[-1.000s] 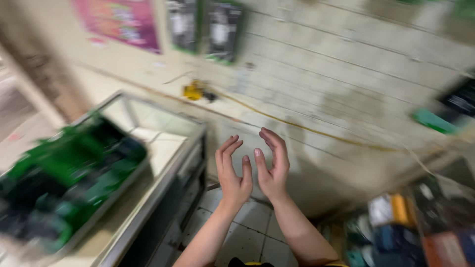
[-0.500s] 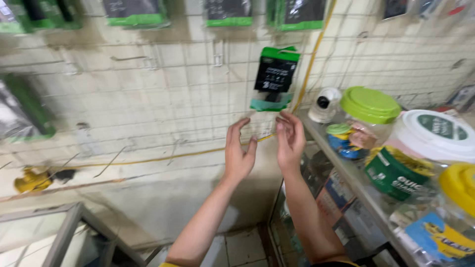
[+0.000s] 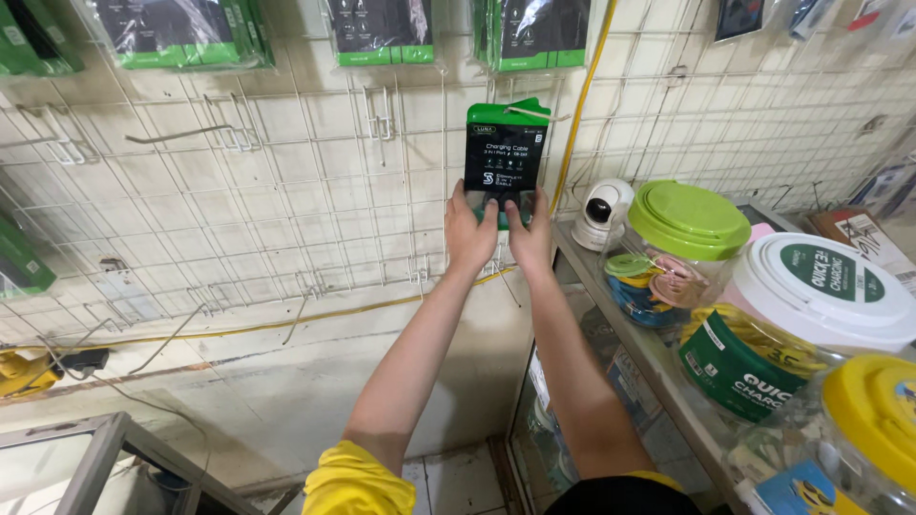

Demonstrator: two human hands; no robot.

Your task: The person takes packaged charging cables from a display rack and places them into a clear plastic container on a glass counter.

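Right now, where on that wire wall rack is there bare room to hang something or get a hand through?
Free: the wire grid left of the left hand, with empty hooks below the top row of green packs. Crowded: both hands, the right hand too, hold the black-and-green package; the shelf to their right is packed with jars and a small white camera.

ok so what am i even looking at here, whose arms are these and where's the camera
The camera sits on a person's head and looks out over their own two bare arms, so you see what they see. The left hand and the right hand both grip the bottom of a black and green packet, which is up against a white wire grid on the wall. More packets of the same kind hang along the top of the grid. To the right stands a shelf with a small white camera, a clear jar with a green lid, a tub with a white lid and a jar with a yellow lid.
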